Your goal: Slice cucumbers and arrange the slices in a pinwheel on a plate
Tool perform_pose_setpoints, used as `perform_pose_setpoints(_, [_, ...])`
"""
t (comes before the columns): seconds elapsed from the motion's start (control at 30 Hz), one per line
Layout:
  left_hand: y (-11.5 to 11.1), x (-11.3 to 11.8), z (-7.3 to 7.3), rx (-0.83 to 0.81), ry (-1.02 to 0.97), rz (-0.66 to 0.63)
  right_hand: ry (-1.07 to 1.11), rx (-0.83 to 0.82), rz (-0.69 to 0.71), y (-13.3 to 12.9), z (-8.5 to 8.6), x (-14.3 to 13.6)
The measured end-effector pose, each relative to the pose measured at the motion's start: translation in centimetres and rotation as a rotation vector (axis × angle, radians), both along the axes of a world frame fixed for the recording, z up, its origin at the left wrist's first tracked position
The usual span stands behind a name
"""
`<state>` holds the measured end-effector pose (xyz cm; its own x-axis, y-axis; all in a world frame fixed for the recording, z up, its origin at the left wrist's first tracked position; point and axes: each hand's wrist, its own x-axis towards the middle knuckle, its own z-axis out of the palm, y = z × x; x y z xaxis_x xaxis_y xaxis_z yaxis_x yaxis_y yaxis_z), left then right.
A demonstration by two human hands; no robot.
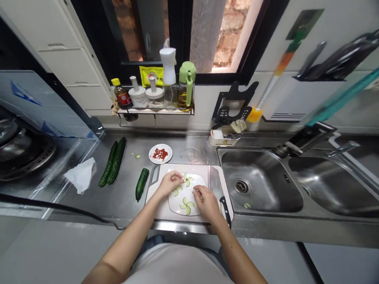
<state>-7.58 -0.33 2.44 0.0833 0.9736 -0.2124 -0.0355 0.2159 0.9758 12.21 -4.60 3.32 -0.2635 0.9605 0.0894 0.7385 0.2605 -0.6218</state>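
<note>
A white plate [175, 205] lies on the pink cutting board [160, 214]. Curved cucumber slices [187, 206] are laid on it in pinwheel groups, and the group at the top has a red bit at its centre. My left hand [170, 183] is over the plate's upper left, its fingertips pinched beside that top group. On the plate's right side, my right hand [207, 202] has thumb and fingers drawn together, and what is between them is too small to make out. A knife [225, 211] with a black handle rests on the board's right edge, partly behind my right hand.
A small plate of chopped red pieces [160, 153] stands behind the board. A cut cucumber [142, 184], two whole cucumbers [112, 162] and a crumpled white paper [81, 175] lie leftward. The double sink [261, 182] is at right; a condiment rack [155, 110] hangs behind.
</note>
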Motion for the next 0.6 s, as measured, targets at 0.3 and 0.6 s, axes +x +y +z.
perform_pose_setpoints(0.3, [-5.1,0.9,-1.2,0.141,0.369,-0.219,-0.121,-0.045,0.147,-2.4,-0.7,-1.1])
perform_pose_setpoints(0.6, [-5.8,1.3,-1.0,0.145,0.371,-0.274,-0.128,-0.006,0.173,-2.2,-0.6,-1.1])
